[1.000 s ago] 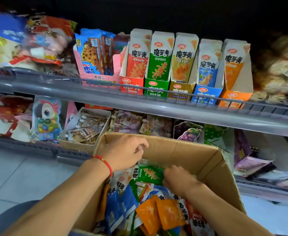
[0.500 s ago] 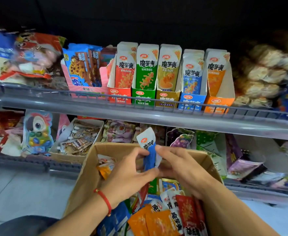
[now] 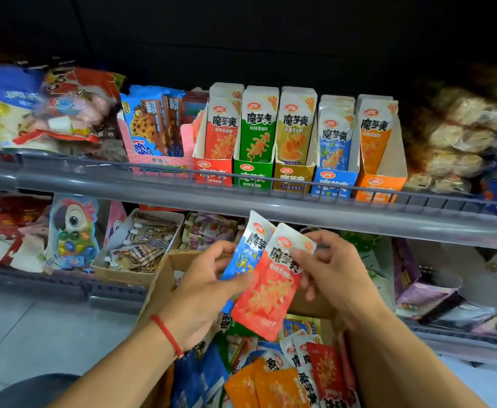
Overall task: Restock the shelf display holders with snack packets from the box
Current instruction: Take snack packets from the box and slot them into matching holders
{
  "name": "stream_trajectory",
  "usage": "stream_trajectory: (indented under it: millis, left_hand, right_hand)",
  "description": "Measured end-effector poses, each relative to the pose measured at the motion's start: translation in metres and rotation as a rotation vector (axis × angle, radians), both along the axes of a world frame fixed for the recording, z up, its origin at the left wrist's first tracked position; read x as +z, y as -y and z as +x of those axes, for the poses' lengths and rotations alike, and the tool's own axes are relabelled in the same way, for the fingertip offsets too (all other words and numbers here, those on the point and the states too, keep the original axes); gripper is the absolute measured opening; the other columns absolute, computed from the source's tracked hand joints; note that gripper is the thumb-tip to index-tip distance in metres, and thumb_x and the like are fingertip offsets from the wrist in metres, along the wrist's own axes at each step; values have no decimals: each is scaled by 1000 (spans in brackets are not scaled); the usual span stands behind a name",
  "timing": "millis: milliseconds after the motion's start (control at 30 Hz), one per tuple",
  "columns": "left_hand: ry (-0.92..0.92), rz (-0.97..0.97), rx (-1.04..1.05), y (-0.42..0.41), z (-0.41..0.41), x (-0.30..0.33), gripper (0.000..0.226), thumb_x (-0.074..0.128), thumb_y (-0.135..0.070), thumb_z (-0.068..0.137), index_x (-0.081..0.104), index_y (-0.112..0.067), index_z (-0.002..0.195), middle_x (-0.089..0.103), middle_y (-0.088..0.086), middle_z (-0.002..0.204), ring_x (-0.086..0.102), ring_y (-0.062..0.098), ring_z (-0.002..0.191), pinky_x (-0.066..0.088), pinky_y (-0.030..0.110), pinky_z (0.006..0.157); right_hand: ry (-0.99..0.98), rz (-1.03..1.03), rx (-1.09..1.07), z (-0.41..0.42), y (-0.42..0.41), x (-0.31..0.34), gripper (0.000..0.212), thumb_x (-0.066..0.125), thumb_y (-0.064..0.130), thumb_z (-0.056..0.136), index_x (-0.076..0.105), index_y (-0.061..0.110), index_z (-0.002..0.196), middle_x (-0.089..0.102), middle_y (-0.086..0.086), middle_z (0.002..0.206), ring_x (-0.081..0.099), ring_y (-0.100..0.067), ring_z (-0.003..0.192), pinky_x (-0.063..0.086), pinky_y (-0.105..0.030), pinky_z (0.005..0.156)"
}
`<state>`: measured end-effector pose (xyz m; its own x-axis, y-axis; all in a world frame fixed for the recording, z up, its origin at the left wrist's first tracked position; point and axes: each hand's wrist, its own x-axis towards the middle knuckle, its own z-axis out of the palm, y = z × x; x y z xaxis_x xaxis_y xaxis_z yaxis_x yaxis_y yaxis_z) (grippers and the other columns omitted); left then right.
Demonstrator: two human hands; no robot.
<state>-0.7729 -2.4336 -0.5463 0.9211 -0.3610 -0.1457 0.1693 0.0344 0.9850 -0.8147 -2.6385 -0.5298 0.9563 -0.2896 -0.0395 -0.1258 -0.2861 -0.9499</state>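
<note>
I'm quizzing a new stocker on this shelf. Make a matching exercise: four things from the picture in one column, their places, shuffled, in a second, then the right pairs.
Things
1. Red packet
2. Green holder
3. Orange holder
4. Parrot pack

Places
A. Far right of the holder row
B. Lower shelf, left
C. Held in both hands above the box
D. Second from left in the holder row

Pairs: 1-C, 2-D, 3-A, 4-B
</note>
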Motion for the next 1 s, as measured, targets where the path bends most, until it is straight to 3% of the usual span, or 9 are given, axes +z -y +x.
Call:
stream_trajectory:
  millis: [100, 233, 400, 500, 600, 700, 833, 900, 1000]
  left_hand:
    - [35, -53, 108, -5, 7, 2, 22, 69, 2, 89, 64, -8, 109, 78, 9, 99, 74, 22, 83, 59, 34, 64]
    - [85, -110, 326, -18, 26, 11, 3, 67, -14, 95, 69, -13, 97, 79, 7, 90, 73, 20, 70, 57, 33, 58]
    - [92, -228, 567, -37, 49, 24, 10, 67, -11, 94, 67, -16, 85, 77, -1, 75, 69, 12, 59, 55, 30, 55]
    - [90, -268, 625, -44, 56, 28, 11, 69, -9, 93, 68, -16, 83, 77, 0, 74, 70, 17, 64, 55, 32, 62]
    - [71, -298, 634, -47, 59, 30, 12, 69, -8, 92, 69, -15, 82, 77, 2, 73, 69, 19, 66, 55, 32, 62]
    - [60, -314, 624, -52, 63, 34, 14, 70, -10, 91, 70, -17, 79, 77, 4, 78, 71, 23, 71, 55, 37, 65]
    - [49, -328, 609, -59, 64, 41, 9, 71, -13, 92, 71, -15, 83, 78, 4, 82, 74, 25, 79, 58, 45, 72]
    - [11, -350, 598, -59, 65, 44, 7, 70, -11, 91, 73, -12, 85, 78, 10, 84, 73, 29, 78, 59, 49, 74]
    - [-33, -382, 585, -58, 66, 45, 6, 69, -9, 91, 75, -9, 89, 78, 15, 85, 72, 26, 71, 58, 45, 68]
  right_hand:
    - [67, 15, 28, 3, 6, 16, 10, 64, 23, 100, 64, 13, 103, 68, -15, 63, 54, -26, 45, 45, -32, 45]
    - [202, 46, 35, 25, 5, 61, 13, 57, 17, 104, 65, 6, 106, 69, -18, 67, 60, -31, 54, 49, -33, 44]
    - [424, -22, 2, 95, -13, 137, 17, 54, 14, 106, 66, 9, 95, 71, -10, 69, 71, -25, 58, 52, -28, 45]
    - [469, -95, -25, 146, -29, 172, 17, 54, 16, 104, 68, 11, 96, 75, -8, 74, 76, -27, 65, 59, -36, 54]
    - [418, -270, -69, 184, -39, 188, 16, 54, 18, 103, 68, 13, 97, 75, -12, 70, 76, -29, 64, 64, -48, 67]
    - [340, -458, -52, 206, -49, 187, 18, 52, 19, 102, 64, 20, 90, 75, -16, 74, 76, -27, 62, 64, -49, 69]
    - [234, -676, -15, 228, -59, 165, 17, 54, 16, 103, 69, 12, 112, 76, -13, 80, 75, -18, 60, 62, -30, 61]
    - [238, -875, -13, 238, -60, 153, 17, 60, 16, 102, 71, 13, 114, 76, -9, 94, 73, -16, 76, 57, -28, 67]
    - [305, -1123, -35, 248, -60, 143, 20, 64, 20, 100, 72, 11, 116, 70, -13, 112, 65, -30, 103, 54, -40, 85]
